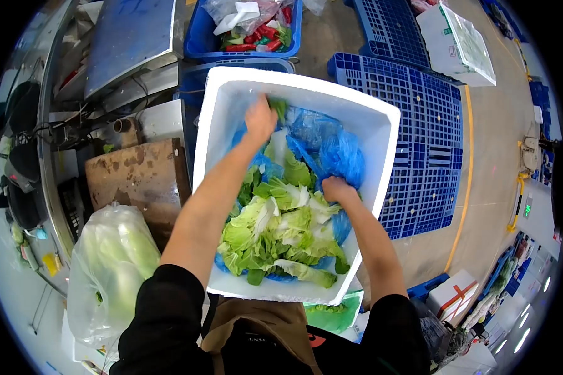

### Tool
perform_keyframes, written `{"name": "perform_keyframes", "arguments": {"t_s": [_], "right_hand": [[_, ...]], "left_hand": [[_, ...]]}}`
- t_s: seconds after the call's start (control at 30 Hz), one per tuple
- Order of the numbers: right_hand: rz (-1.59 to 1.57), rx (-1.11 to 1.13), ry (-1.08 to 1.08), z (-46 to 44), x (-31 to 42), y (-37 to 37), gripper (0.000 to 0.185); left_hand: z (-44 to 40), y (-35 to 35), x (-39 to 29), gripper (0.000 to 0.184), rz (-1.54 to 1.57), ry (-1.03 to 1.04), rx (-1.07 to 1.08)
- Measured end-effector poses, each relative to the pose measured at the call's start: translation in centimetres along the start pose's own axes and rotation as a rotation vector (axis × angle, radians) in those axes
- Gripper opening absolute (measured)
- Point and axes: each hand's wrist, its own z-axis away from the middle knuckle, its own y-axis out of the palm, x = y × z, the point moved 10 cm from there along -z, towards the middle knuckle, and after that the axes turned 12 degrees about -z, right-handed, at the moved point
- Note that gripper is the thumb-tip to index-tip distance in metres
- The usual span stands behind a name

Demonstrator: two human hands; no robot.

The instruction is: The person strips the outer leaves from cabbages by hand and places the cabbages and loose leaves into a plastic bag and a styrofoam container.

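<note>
A white foam box (389, 156) lies in front of me, lined with a crumpled blue plastic bag (344, 153). Loose green and pale leaves (281, 228) fill its near part. My left hand (261, 119) is inside the box near its far left wall, fingers closed on a dark green leaf (278, 110). On the right side, my right hand (339, 189) is closed at the edge of the blue bag, gripping its plastic beside the leaves.
A blue crate (197, 37) with red peppers stands beyond the box. Blue pallets (419, 144) lie at the right. To the left are a rusty metal box (134, 178) and a clear bag of pale vegetables (116, 262).
</note>
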Motion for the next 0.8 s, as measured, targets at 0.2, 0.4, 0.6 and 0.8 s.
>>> {"name": "perform_keyframes", "arguments": {"t_s": [0.2,0.4,0.6,0.8], "right_hand": [[-0.290,-0.716,-0.040,0.7,0.2,-11.6,0.041],[-0.295,-1.056,0.114,10.4,2.7,-20.3,0.025],[-0.121,-0.971,-0.369,10.2,8.7,-16.6,0.018],[-0.090,-0.645,0.050,6.4,0.2,-10.0,0.027]], "left_hand": [[6.1,-4.0,-5.8,0.048,-0.388,0.276,-0.121],[14.3,10.8,-8.5,0.024,0.413,0.537,0.503],[13.3,18.2,-8.8,0.032,0.228,0.192,0.494],[13.0,24.8,-8.0,0.073,0.227,-0.080,0.792]]}}
